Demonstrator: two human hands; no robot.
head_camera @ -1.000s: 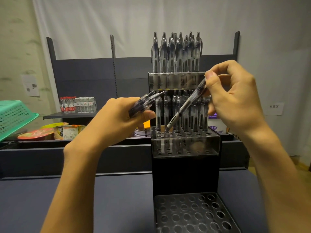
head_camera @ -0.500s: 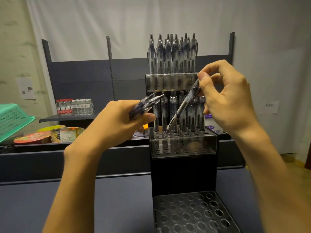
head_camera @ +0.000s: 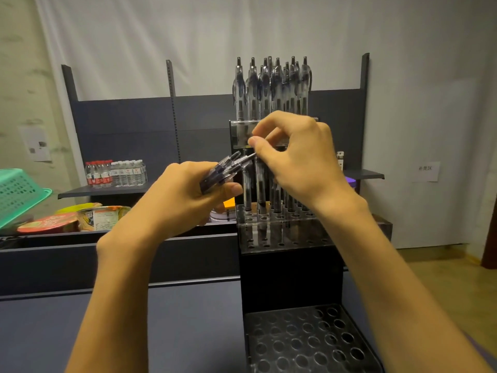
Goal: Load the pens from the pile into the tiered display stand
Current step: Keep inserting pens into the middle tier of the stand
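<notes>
Green perforated basket [head_camera: 16, 195], black stand [head_camera: 290, 281]

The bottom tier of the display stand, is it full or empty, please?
Empty: every visible hole in the bottom tier is open, no pens standing in it.

Tiered display stand [head_camera: 291, 270] on the table [head_camera: 134, 324], right of centre

Pens [head_camera: 271, 87] stood in its top tier; behind-left, water bottles [head_camera: 115, 173] sat on a shelf [head_camera: 107, 190], a basket [head_camera: 18, 192] farther left.
</notes>
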